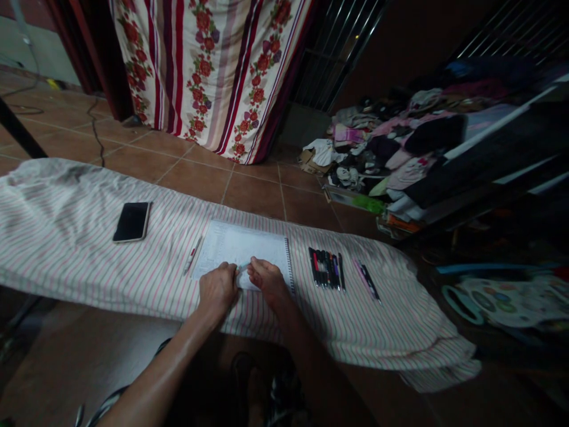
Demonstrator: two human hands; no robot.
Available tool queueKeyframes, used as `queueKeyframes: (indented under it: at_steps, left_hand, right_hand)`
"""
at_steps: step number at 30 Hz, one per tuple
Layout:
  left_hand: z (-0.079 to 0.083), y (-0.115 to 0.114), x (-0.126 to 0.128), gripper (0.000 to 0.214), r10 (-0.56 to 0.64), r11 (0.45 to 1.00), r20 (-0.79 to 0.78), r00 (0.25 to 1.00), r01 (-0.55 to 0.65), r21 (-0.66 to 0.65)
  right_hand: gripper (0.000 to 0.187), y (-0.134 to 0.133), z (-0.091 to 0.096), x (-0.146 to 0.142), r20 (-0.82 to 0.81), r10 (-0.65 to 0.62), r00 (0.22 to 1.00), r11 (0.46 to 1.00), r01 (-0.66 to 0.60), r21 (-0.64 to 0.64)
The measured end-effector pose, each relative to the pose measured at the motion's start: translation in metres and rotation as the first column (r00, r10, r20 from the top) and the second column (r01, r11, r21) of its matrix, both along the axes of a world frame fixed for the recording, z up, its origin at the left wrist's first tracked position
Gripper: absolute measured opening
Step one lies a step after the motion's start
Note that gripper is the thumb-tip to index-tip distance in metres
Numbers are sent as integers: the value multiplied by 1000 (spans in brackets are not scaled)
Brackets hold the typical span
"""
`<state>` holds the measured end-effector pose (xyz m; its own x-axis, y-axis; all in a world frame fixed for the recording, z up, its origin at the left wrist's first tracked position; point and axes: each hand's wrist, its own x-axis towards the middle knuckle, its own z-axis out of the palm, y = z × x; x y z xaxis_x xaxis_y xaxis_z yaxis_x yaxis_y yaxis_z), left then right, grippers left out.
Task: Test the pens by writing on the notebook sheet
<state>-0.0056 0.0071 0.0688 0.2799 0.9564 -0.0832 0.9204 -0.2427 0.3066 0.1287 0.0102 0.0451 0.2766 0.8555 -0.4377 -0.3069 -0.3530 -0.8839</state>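
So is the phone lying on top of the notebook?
No, the phone lies on the striped cloth, to the left of the notebook.

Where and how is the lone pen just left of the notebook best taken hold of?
Probably by the middle of its barrel, from above, pinching across its width. The pen is slender and lies flat on the striped cloth, beside the left edge of the notebook. The left hand is the nearer one, so it seems the better choice.
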Motion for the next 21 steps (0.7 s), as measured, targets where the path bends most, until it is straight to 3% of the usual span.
queueKeyframes:
  at_steps: [4,14,21]
  left_hand:
    - [0,-1,1,33,-14,1000,-1,1000,14,17]
    - [0,1,0,31,0,1000,23,1000,0,-3]
    - [2,-1,2,32,1,1000,11,1000,-1,2]
  right_hand:
    - [28,1,-4,5,111,33,993,999,-36,25]
    - [34,-3,-2,4,29,61,998,993,-63,99]
    - [33,2,-6,6,113,48,992,997,-54,57]
